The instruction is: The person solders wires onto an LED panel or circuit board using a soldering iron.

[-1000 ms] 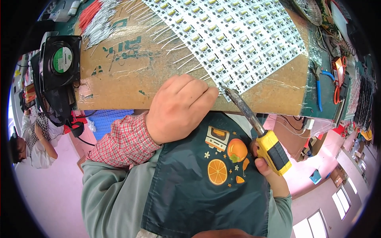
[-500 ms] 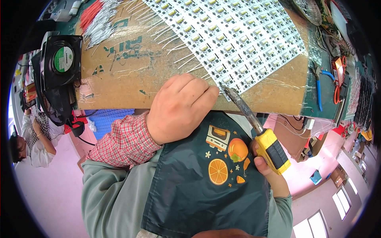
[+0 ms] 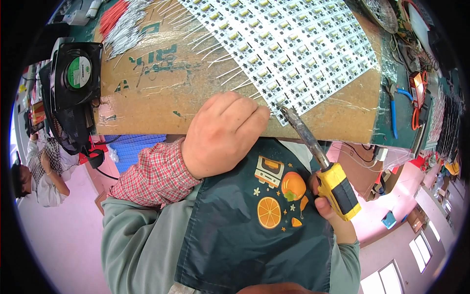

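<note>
My right hand (image 3: 327,208) grips a soldering iron (image 3: 339,190) by its yellow and black handle. The iron's dark tip reaches the near corner of a white panel of small circuit boards (image 3: 298,73). Close to that corner, on the left, my left hand (image 3: 227,134) is closed in a pinch with its back toward me. Whatever its fingertips hold is hidden behind the knuckles. Thin white wires (image 3: 230,74) stick out in a row from the panel's left edge. The panel lies on a brown cardboard sheet (image 3: 156,93).
Red and white wires (image 3: 125,29) lie in a bundle at the far left. A black fan (image 3: 76,73) stands at the cardboard's left side. Blue-handled pliers (image 3: 393,108) rest on the right. A person (image 3: 49,171) sits farther off to the left.
The iron's tip has shifted slightly right and up along the panel's corner, and its handle has dropped a little. My left hand is nearly still.
</note>
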Available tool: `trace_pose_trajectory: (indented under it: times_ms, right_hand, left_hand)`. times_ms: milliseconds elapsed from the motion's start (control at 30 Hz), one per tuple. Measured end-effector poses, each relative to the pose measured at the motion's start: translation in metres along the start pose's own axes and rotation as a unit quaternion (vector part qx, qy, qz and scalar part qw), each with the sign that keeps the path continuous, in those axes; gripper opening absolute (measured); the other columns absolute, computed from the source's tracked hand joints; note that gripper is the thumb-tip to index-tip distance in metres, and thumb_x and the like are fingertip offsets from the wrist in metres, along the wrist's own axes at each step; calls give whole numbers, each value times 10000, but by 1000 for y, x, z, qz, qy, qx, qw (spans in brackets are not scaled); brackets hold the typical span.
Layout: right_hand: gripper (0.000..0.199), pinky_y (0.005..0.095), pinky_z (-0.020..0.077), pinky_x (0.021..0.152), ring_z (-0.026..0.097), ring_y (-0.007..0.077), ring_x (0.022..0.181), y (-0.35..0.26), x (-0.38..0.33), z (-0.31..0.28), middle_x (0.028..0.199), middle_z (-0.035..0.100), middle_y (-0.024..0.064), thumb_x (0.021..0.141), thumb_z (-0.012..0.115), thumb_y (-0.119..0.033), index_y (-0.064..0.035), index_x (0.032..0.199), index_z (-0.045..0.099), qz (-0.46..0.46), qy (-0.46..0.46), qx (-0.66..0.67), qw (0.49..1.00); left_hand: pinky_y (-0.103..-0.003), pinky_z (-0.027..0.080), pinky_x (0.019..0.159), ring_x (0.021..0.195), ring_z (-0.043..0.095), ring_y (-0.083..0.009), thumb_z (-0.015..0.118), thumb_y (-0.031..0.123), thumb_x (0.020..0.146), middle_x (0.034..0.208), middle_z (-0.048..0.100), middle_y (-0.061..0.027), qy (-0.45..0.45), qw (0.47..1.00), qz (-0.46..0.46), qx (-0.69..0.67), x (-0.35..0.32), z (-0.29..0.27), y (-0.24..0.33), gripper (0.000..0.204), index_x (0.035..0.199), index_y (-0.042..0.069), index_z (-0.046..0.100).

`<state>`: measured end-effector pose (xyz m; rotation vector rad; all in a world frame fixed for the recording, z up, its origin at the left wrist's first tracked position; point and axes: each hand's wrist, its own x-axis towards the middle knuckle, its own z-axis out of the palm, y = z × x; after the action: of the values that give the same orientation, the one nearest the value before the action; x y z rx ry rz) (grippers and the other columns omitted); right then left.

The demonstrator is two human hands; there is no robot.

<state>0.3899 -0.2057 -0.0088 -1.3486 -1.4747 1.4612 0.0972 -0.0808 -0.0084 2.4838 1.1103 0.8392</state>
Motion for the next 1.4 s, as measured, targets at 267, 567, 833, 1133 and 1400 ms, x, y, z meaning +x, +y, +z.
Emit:
trace_pose_trajectory:
  times_ms: [267,567,833,1133,1400]
  right_hand:
    - [374,370,484,580,622,310,662,3,-3,-5,792,634,97,860,706,-395,-42,980,684,-2,-39,-71,997]
    - [454,398,519,677,661,344,781,1,-5,-6,906,681,115,864,670,-454,-61,1089,692,26,-43,-110,993]
    - [432,402,499,654,640,333,759,0,-4,-1,870,653,106,859,671,-466,-75,1042,681,23,-18,-129,991]
    - [360,336,441,534,582,241,589,0,0,3,696,581,61,869,727,-414,-74,828,612,-8,19,-19,1000]
    - [407,319,436,536,575,216,585,2,2,5,692,572,57,875,737,-446,-78,796,583,2,25,33,999]
  left_hand:
    - [-353,498,666,746,601,-253,729,-26,712,841,609,-78,8,1000,-8,7,-2,1,-1,285,990,20,679]
    - [-350,500,673,753,597,-252,730,-20,722,854,609,-80,-6,1000,-14,9,2,2,1,270,984,16,676]
    - [-349,503,692,770,596,-250,727,-7,731,866,612,-78,-5,1000,-11,12,3,3,2,260,985,19,675]
    - [-350,505,696,769,597,-252,728,-6,729,870,614,-80,-8,1000,-15,10,2,3,1,261,983,21,676]
    - [-361,505,694,764,598,-259,725,-11,730,869,615,-83,-26,999,-14,13,2,-2,1,266,989,21,675]
